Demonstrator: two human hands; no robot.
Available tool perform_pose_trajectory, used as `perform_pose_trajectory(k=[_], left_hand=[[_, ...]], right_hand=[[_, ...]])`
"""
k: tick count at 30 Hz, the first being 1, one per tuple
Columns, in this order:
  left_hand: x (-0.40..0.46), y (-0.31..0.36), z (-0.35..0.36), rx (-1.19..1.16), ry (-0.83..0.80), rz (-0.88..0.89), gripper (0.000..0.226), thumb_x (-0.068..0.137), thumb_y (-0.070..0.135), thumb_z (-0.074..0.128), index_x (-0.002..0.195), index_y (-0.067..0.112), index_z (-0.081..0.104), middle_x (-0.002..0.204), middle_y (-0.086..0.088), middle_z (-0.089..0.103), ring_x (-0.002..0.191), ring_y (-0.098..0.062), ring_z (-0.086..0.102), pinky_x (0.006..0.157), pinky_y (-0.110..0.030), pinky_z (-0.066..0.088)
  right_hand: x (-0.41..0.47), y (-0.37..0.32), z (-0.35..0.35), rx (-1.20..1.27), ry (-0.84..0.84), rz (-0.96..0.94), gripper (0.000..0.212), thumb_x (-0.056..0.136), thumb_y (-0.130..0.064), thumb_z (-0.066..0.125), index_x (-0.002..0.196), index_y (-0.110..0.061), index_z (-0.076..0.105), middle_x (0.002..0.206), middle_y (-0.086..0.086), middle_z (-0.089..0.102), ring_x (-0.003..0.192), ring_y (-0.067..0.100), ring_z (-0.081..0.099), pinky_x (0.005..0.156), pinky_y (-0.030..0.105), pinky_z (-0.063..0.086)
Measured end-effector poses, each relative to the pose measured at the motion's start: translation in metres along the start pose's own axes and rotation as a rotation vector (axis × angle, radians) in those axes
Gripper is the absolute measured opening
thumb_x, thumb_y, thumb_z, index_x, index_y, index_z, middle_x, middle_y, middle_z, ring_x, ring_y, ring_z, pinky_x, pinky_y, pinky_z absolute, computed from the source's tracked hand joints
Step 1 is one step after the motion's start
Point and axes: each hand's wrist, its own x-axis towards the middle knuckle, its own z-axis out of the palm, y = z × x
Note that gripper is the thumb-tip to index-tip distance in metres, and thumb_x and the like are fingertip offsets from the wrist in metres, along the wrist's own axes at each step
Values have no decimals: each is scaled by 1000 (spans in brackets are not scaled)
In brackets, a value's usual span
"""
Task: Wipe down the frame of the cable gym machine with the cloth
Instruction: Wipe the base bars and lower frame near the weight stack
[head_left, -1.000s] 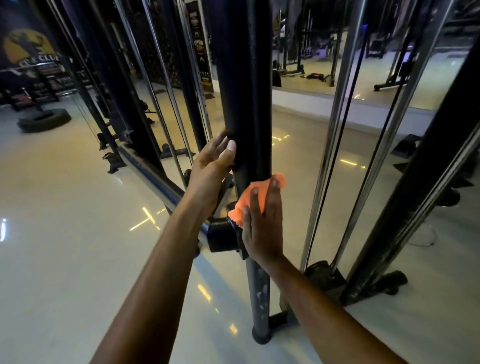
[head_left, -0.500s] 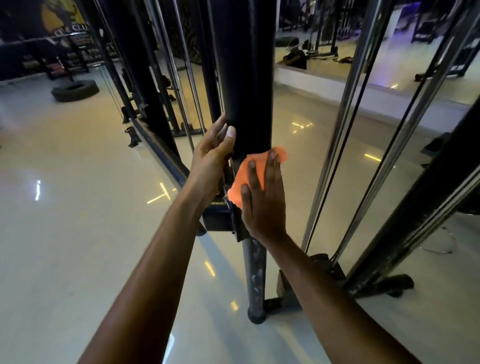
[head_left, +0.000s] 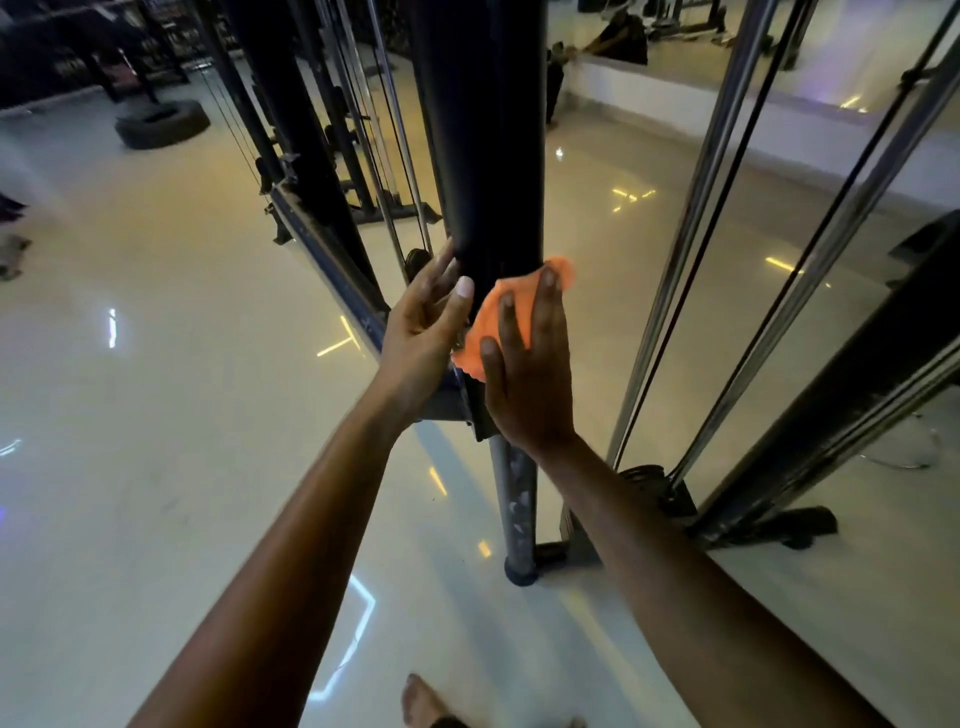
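A thick black upright post (head_left: 483, 130) of the cable machine frame rises in the middle of the view. Below its black sleeve a thinner grey tube (head_left: 514, 499) runs down to the floor. My right hand (head_left: 527, 374) lies flat against the post's lower end, pressing an orange cloth (head_left: 488, 325) onto it; the cloth sticks out above and left of the fingers. My left hand (head_left: 423, 332) rests on the post's left side, fingers straight and thumb up, holding nothing.
A black crossbar (head_left: 322, 249) runs back left from the post. Chrome guide rods and cables (head_left: 696, 218) stand to the right, with a slanted black strut (head_left: 831, 374) beyond. A tyre (head_left: 161, 124) lies on the glossy floor at far left. My bare foot (head_left: 423, 701) shows at the bottom.
The view has tilted down and shifted, so the post's foot and my own foot show. Both hands stay on the post, with the cloth at much the same spot by the collar.
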Motion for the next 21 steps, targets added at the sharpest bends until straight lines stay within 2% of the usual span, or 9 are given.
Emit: perform_pose_trajectory(k=[3,5,7,9,12,15,18,21], left_hand=[[-5,-10,0,62,-24,6,59,112,36,57,167,34,36,169,8,42,153,-7,43,124,-52,42],[-8,-17,1,76,-21,11,60,111,36,58,167,32,36,169,7,43,154,-10,43,125,-51,42],[-10,-22,4,75,12,13,62,111,32,59,168,29,35,170,5,42,154,-9,43,123,-39,44],[-11,-28,7,71,28,21,63,111,27,59,169,25,33,171,2,41,153,-10,43,114,-24,49],[-12,-36,9,68,36,59,65,111,24,59,169,23,31,171,-1,40,152,-10,45,104,-21,54],[-13,-43,12,68,15,101,69,111,23,58,171,19,25,173,-3,36,154,-11,42,113,-29,51],[-15,-53,14,59,-34,118,72,111,22,56,172,16,18,176,-4,29,160,-21,35,122,-53,45],[-19,-63,13,142,-46,161,73,111,27,56,172,16,17,177,-5,27,163,-24,28,124,-61,39]], right_hand=[[-49,18,7,10,-127,7,72,119,-42,39,172,-30,-8,177,26,-1,164,54,12,124,69,32],[-60,20,6,24,-163,21,72,120,-41,35,171,-33,-15,179,21,-6,164,54,12,123,71,32],[-49,17,3,41,-155,18,67,120,-42,32,172,-31,-8,178,21,-5,164,54,13,124,69,31],[-25,13,1,32,-101,0,63,118,-43,34,169,-19,6,177,24,0,163,54,14,125,67,30],[-1,6,3,34,-14,6,58,117,-44,34,164,-12,20,175,25,8,163,53,16,126,65,30],[-32,9,11,-35,-43,21,58,117,-44,41,163,-14,23,175,25,9,163,54,13,127,66,29],[-88,24,17,-102,-231,66,64,116,-32,49,171,-23,17,179,26,3,165,53,5,125,71,28],[-99,26,19,-116,-303,78,65,117,-34,38,174,-27,7,179,21,-9,166,50,0,127,71,23]])
